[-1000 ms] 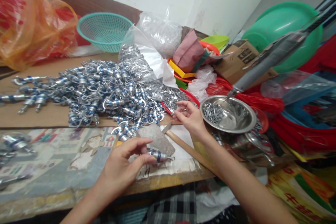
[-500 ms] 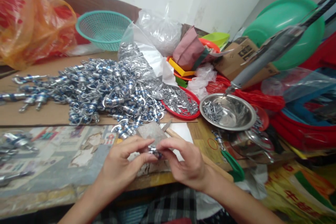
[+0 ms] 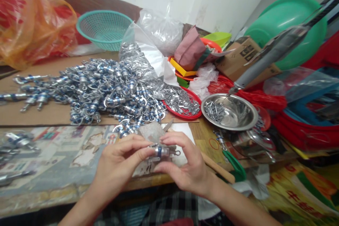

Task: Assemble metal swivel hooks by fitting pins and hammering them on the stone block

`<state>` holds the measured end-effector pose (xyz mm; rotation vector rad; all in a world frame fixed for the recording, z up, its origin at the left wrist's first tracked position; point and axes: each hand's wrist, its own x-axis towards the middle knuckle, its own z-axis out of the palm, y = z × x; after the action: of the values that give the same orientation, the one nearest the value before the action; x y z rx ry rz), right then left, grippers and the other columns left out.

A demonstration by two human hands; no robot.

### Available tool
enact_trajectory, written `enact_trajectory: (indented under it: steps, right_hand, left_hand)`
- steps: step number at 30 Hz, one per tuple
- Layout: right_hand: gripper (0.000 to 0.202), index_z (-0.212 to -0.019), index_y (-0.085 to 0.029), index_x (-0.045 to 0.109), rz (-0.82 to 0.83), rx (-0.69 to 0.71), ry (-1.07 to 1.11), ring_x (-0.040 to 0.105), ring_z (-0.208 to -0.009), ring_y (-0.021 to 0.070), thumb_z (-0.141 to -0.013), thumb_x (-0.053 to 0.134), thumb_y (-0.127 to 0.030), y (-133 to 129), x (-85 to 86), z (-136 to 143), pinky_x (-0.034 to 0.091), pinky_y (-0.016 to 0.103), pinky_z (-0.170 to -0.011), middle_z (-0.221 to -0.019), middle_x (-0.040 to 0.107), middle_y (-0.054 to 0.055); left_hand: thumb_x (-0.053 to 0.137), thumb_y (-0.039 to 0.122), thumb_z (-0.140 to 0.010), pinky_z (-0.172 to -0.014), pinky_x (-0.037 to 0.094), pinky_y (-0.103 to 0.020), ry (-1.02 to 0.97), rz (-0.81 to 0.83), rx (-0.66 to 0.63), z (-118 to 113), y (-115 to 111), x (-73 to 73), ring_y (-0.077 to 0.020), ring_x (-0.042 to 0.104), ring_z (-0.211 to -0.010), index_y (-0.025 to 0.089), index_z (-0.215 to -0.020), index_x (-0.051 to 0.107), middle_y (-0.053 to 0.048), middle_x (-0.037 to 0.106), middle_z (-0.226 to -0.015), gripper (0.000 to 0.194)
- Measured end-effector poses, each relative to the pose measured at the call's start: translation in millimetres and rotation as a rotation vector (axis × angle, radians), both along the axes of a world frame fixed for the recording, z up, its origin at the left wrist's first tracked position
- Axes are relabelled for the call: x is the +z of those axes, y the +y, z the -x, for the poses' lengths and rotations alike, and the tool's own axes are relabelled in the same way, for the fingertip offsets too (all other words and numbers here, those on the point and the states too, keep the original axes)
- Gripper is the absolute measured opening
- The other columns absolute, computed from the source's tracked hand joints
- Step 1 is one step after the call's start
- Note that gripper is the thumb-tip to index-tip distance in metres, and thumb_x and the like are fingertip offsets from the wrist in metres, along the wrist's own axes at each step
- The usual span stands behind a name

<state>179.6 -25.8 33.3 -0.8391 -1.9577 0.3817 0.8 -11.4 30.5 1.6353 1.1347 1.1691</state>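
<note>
Between my hands is a small silver and blue metal fitting (image 3: 161, 151) with a ring at its right end. My left hand (image 3: 119, 159) pinches its left end between thumb and fingers. My right hand (image 3: 186, 160) curves around the right end, thumb and fingers apart; whether a fingertip touches it is unclear. Just behind is a grey metal block (image 3: 151, 132), beside a pointed blade (image 3: 167, 125). A large heap of similar silver and blue fittings (image 3: 106, 88) lies on cardboard (image 3: 47, 118) at the back left.
A red plate (image 3: 185, 116) holds small metal pieces. Right of it, a steel bowl (image 3: 243, 114) contains pins. A wooden handle (image 3: 218, 169) lies by my right wrist. More fittings (image 3: 19, 141) sit at the far left. A grey rod-shaped tool (image 3: 270, 56) slants above the bowl.
My right hand has opened, its thumb and fingers spreading apart. The fitting, mostly hidden before, now shows between my hands, with its ring pointing right.
</note>
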Motion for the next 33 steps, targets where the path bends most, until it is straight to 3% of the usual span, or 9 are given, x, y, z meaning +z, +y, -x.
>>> enact_trajectory:
  steps: [5,9,12,18,22,25,27,29,33]
  right_hand:
    - [0.024,-0.099,-0.013,0.062,-0.323,0.037,-0.215,0.064,-0.087,0.0168,-0.081,0.051,-0.003,3,-6.1,-6,0.054,0.026,-0.07,-0.095,0.067,0.013]
    - [0.021,-0.095,-0.008,0.066,-0.362,0.066,-0.228,0.065,-0.09,0.0199,-0.081,0.05,-0.004,5,-2.8,-10,0.054,0.03,-0.075,-0.093,0.069,0.017]
    - [0.022,-0.091,-0.01,0.069,-0.271,0.048,-0.165,0.066,-0.087,0.0168,-0.08,0.052,-0.003,5,-1.1,-9,0.054,0.026,-0.074,-0.093,0.07,0.015]
    - [0.013,-0.085,-0.015,0.073,-0.038,0.008,0.073,0.069,-0.073,0.015,-0.074,0.066,-0.011,5,-8.4,2,0.056,0.022,-0.067,-0.083,0.073,0.011]
    - [0.011,-0.084,-0.017,0.074,0.1,-0.016,0.105,0.068,-0.067,0.015,-0.074,0.068,-0.017,4,-6.7,7,0.056,0.022,-0.061,-0.077,0.073,0.007]
    - [0.008,-0.077,-0.019,0.074,0.241,0.006,-0.037,0.067,-0.066,0.0139,-0.076,0.067,-0.023,23,-0.2,-5,0.054,0.023,-0.062,-0.072,0.073,0.004]
    - [0.012,-0.079,-0.02,0.073,0.278,-0.167,-0.217,0.067,-0.075,0.0136,-0.08,0.062,-0.025,50,3.3,-22,0.053,0.024,-0.072,-0.08,0.073,0.003]
    - [0.02,-0.094,-0.022,0.07,0.281,-0.56,-0.496,0.064,-0.093,0.0136,-0.086,0.052,-0.021,85,3.4,-45,0.049,0.025,-0.084,-0.101,0.07,0.004]
    - [0.023,-0.093,-0.014,0.071,0.38,-0.71,-0.653,0.061,-0.1,0.0271,-0.077,0.055,-0.007,142,-7.9,-77,0.044,0.039,-0.089,-0.097,0.069,0.015]
  left_hand:
    - [0.061,0.027,-0.076,-0.063,0.043,-0.022,0.11,0.08,-0.027,1,-1,6.7,-0.014,0.059,-0.066,0.023,-0.069,0.069,0.002,0.068,-0.068,0.012]
    - [0.059,0.025,-0.078,-0.066,0.042,-0.022,0.174,-0.045,-0.044,1,-1,9.7,-0.014,0.058,-0.07,0.022,-0.067,0.067,0.001,0.064,-0.071,0.014]
    - [0.058,0.027,-0.078,-0.07,0.043,-0.023,0.146,-0.006,-0.065,3,-1,10.1,-0.015,0.059,-0.075,0.023,-0.07,0.068,0.001,0.066,-0.077,0.014]
    - [0.063,0.035,-0.073,-0.07,0.048,-0.028,-0.057,0.378,-0.044,2,-3,3.5,-0.0195,0.063,-0.075,0.02,-0.077,0.071,-0.002,0.073,-0.078,0.018]
    - [0.072,0.032,-0.064,-0.076,0.051,-0.03,-0.276,0.512,-0.02,-4,-5,-4.8,-0.0211,0.063,-0.088,0.019,-0.111,0.059,-0.004,0.071,-0.093,0.05]
    - [0.074,0.031,-0.062,-0.077,0.052,-0.031,-0.335,0.53,-0.028,-5,-2,-7.8,-0.0209,0.063,-0.088,0.018,-0.12,0.049,-0.004,0.069,-0.089,0.065]
    - [0.074,0.031,-0.062,-0.076,0.051,-0.032,-0.343,0.572,-0.065,-3,1,-7.0,-0.0211,0.064,-0.085,0.018,-0.119,0.046,-0.004,0.068,-0.088,0.065]
    - [0.074,0.029,-0.062,-0.075,0.051,-0.03,-0.338,0.623,-0.117,-1,3,-4.6,-0.0203,0.065,-0.083,0.019,-0.118,0.044,-0.004,0.068,-0.087,0.065]
    - [0.072,0.027,-0.065,-0.069,0.049,-0.026,-0.306,0.662,-0.179,1,6,-0.3,-0.016,0.064,-0.075,0.02,-0.115,0.042,0.0,0.066,-0.08,0.059]
